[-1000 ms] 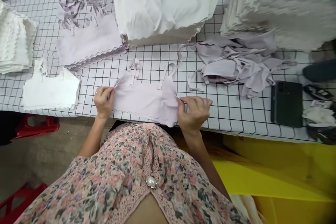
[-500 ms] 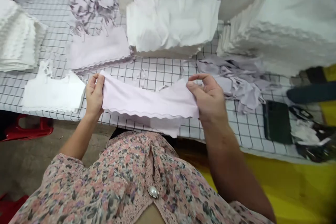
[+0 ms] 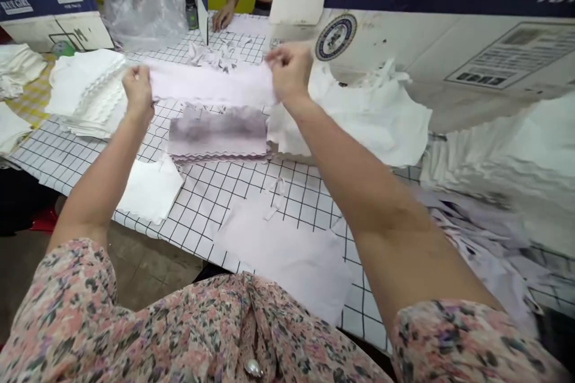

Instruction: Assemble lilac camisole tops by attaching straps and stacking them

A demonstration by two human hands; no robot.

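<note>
Pinched lilac strip (image 3: 211, 85) by both ends, L hand (image 3: 138, 93) at one end, R hand (image 3: 290, 72) at other. Held strip stretched out w/ scalloped edge facing body, raised above far part of table, betw. both hands, not touching stack below as far as visible. L fingers (image 3: 135, 76) narrow, closed on fabric; R fingers (image 3: 279, 58) also narrow, bunched on fabric.

Had lilac stack (image 3: 218, 134) just below strip, partly blurred, on grid-print table cover (image 3: 202, 215). Had white stack (image 3: 90, 87) beside L hand, white piece (image 3: 153, 188) nearer body, and big white pile (image 3: 359, 119) just past R hand, under R wrist side. Had flat lilac piece (image 3: 283, 257) on table edge close to body, w/ lilac scraps (image 3: 485, 239) off to right, blurred.

Faced co-worker's hand (image 3: 223, 18) across table, resting on tabletop, well apart from strip. Had small scraps (image 3: 215, 54) betw. strip and that hand. Had BLUE GIRL carton (image 3: 449, 54) at far right, plastic bag (image 3: 144, 3) at far side.
</note>
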